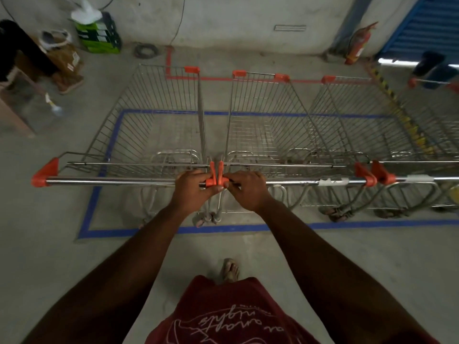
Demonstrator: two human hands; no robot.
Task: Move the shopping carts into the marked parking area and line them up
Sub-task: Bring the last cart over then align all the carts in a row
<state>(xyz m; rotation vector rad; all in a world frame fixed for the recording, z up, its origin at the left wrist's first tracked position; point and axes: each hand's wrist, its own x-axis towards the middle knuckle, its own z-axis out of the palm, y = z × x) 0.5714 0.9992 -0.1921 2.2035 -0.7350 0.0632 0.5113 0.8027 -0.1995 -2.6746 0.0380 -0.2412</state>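
Three wire shopping carts with orange corner caps stand side by side inside a blue taped rectangle (99,192) on the floor. My left hand (192,188) grips the right end of the left cart's handle bar (111,181). My right hand (247,191) grips the left end of the middle cart's handle bar (298,182). The two hands almost touch where the orange end caps (216,176) of both handles meet. The left cart's basket (159,120) and the middle cart's basket (263,120) sit close together. A third cart (360,125) stands to the right, its handle end beside the middle cart's.
A red tape line (171,68) runs behind the carts near the wall. A fire extinguisher (359,44) leans at the back right beside a blue shutter (427,26). Green boxes (99,33), a brown sack (63,57) and another person's leg (29,55) are at the back left. A yellow-black striped strip (387,88) runs along the right.
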